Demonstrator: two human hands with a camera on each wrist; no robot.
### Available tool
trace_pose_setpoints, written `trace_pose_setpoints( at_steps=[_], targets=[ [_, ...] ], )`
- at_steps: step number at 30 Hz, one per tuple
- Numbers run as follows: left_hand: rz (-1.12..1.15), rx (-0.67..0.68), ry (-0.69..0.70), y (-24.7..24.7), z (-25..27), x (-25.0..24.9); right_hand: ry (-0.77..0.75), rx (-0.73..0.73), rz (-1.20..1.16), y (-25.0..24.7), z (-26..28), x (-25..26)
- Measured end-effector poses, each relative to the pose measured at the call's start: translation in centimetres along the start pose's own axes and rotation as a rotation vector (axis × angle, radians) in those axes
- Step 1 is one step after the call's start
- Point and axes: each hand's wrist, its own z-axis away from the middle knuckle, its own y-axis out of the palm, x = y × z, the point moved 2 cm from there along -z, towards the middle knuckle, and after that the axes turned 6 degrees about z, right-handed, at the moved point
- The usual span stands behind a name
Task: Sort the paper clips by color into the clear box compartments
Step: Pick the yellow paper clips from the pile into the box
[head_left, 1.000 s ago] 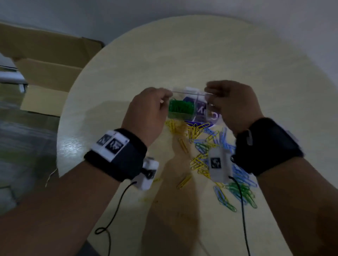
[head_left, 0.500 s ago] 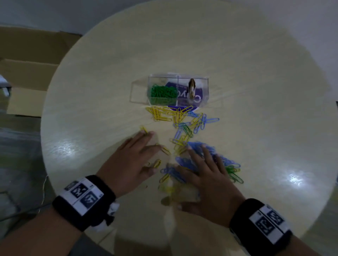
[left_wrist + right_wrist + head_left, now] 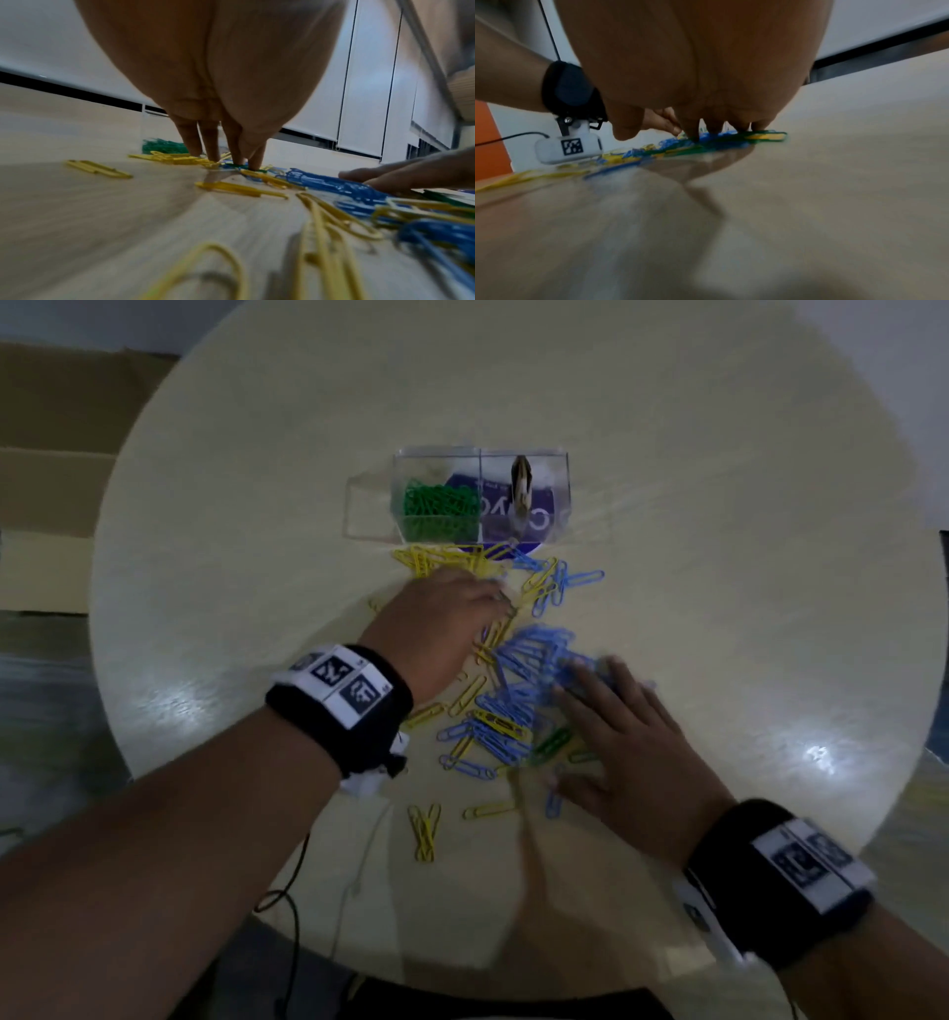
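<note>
A clear box (image 3: 560,469) stands mid-table; its left compartment holds green clips (image 3: 439,503) (image 3: 164,146), and its right one shows a purple label. Yellow clips (image 3: 441,558) (image 3: 167,158) lie just in front of the box. Nearer me is a blue clip pile (image 3: 531,654) (image 3: 331,183), mixed with a few yellow and green clips (image 3: 552,743). My left hand (image 3: 493,608) (image 3: 223,161) presses straight fingertips down on clips between the yellow and blue ones. My right hand (image 3: 598,680) (image 3: 721,132) lies flat, fingers spread on the blue pile's right side.
The round pale wooden table (image 3: 719,557) ends close to my body. Stray yellow clips (image 3: 425,829) lie near the front edge. Cardboard boxes (image 3: 51,454) stand on the floor to the left. Camera cables (image 3: 295,922) hang off the near edge.
After letting go of the box a second ago, both hands came down on the clips. My left hand has since slid forward towards the box. My right hand has crept onto the blue pile.
</note>
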Motion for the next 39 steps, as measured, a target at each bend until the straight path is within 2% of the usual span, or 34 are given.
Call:
trace_pose_setpoints(
  at_steps=[3,6,7,9,11,14,16,19,21,24,26,31,35,39],
  targets=[
    [-0.018,-0.036,-0.091,-0.7,0.2,1.4,0.016,-0.082,-0.111,-0.8,-1.9,0.0],
    [-0.045,-0.080,-0.163,-1.3,0.6,2.4,0.145,-0.308,-0.341,-2.6,-1.4,-1.5],
    [-0.051,-0.090,-0.185,-1.6,0.6,2.5,0.189,-0.375,-0.338,-3.1,-0.8,-2.1],
    [-0.031,-0.097,-0.226,-1.8,0.3,2.6,0.245,-0.420,-0.264,-3.2,0.8,-2.9],
    [-0.011,-0.098,-0.250,-2.0,0.3,2.5,0.235,-0.391,-0.181,-2.5,1.8,-3.0],
    [-0.002,-0.176,-0.248,-2.7,1.4,1.0,0.117,-0.266,-0.072,-1.7,1.7,-2.7],
    [0.038,-0.192,-0.176,-2.5,2.4,-1.9,0.106,-0.145,0.008,-1.8,0.8,-2.3],
    [0.121,-0.043,0.048,0.0,4.2,-8.0,0.090,-0.054,0.044,-1.6,-1.2,-2.4],
    [0.090,0.038,0.088,2.3,5.2,-10.5,0.031,-0.098,-0.073,-1.9,-2.2,-2.9],
    [0.113,0.026,-0.015,3.8,6.2,-10.3,0.107,-0.342,-0.255,-3.5,-1.3,-5.2],
    [0.150,-0.012,-0.090,3.5,6.9,-9.3,0.167,-0.408,-0.248,-3.6,0.7,-6.6],
    [0.200,-0.004,-0.189,1.9,8.2,-7.9,0.070,-0.210,-0.075,-1.9,2.6,-6.8],
    [0.208,-0.087,-0.230,1.7,8.0,-8.6,0.111,-0.159,0.007,-3.1,1.0,-7.1],
    [0.102,-0.052,-0.239,2.5,7.9,-10.3,0.071,-0.068,0.124,-3.5,-1.4,-7.2]
  ],
)
